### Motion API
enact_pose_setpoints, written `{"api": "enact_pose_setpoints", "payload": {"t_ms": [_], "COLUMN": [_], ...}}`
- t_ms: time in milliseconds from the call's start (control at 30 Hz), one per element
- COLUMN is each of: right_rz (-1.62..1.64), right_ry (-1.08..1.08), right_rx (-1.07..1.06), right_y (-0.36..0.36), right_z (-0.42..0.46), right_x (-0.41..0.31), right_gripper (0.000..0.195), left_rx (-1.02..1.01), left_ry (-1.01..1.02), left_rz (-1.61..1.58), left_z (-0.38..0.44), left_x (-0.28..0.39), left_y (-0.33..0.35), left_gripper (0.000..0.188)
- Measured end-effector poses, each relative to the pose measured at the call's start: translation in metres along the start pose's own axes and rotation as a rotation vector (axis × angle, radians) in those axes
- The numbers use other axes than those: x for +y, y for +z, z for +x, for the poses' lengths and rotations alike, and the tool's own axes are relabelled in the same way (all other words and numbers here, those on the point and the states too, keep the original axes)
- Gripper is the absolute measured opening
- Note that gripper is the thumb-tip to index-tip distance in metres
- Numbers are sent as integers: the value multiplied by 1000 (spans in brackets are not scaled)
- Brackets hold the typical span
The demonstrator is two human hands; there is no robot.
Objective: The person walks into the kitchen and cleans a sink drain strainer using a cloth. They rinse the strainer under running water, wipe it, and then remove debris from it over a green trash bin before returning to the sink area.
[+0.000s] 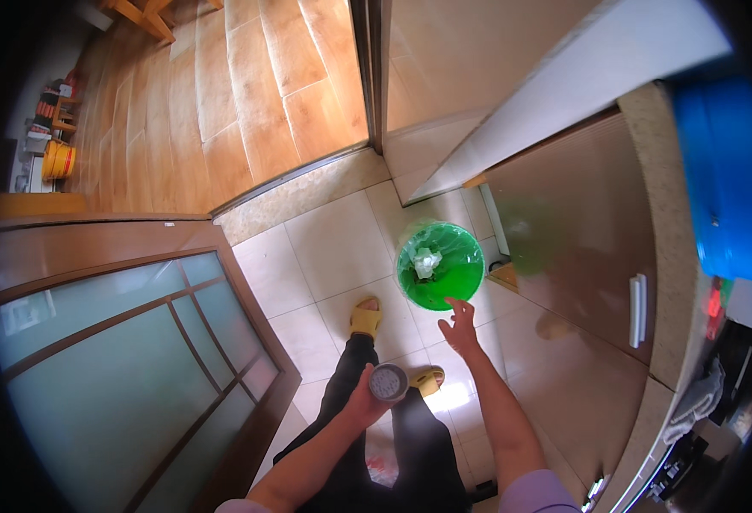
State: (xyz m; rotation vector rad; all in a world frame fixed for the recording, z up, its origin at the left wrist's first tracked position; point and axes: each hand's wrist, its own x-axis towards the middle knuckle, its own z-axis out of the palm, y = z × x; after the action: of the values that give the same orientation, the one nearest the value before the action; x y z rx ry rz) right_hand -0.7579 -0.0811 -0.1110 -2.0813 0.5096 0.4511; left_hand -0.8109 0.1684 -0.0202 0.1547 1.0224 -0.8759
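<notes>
My left hand [366, 399] is wrapped around a round cup-like container [388, 383], held in front of my legs. Its top faces me and shows a pale, speckled surface; whether that is a lid or contents I cannot tell. My right hand [460, 330] reaches forward with fingers apart and nothing in them. Just beyond its fingertips stands a green waste bin [469, 298] on the tiled floor, lined with a clear plastic bag. Inside the bin lie a crumpled white tissue [426, 262] and some small dark scraps.
A brown-framed frosted-glass door [119, 340] stands at left. Brown cabinet doors [581, 211] and a stone counter edge [646, 160] run along the right, with a blue container [725, 173] on top. A stone threshold [305, 192] leads to a wood-look floor [254, 90]. Yellow slippers [366, 320] are on my feet.
</notes>
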Motion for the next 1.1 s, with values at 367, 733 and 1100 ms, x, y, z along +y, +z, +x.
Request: {"api": "enact_pose_setpoints", "payload": {"t_ms": [367,733,1100], "right_rz": [-3,-102,-274], "right_ry": [43,491,340], "right_rx": [129,-58,67], "right_y": [-58,-138,-149], "right_z": [-141,-271,-260], "right_x": [-106,-66,-113], "right_gripper": [83,53,37], "left_rx": [-126,-323,-371], "left_ry": [46,339,395], "left_rz": [206,776,895], "left_z": [-75,-189,-239], "left_x": [34,115,114], "left_y": [60,130,203], "left_gripper": [52,47,60]}}
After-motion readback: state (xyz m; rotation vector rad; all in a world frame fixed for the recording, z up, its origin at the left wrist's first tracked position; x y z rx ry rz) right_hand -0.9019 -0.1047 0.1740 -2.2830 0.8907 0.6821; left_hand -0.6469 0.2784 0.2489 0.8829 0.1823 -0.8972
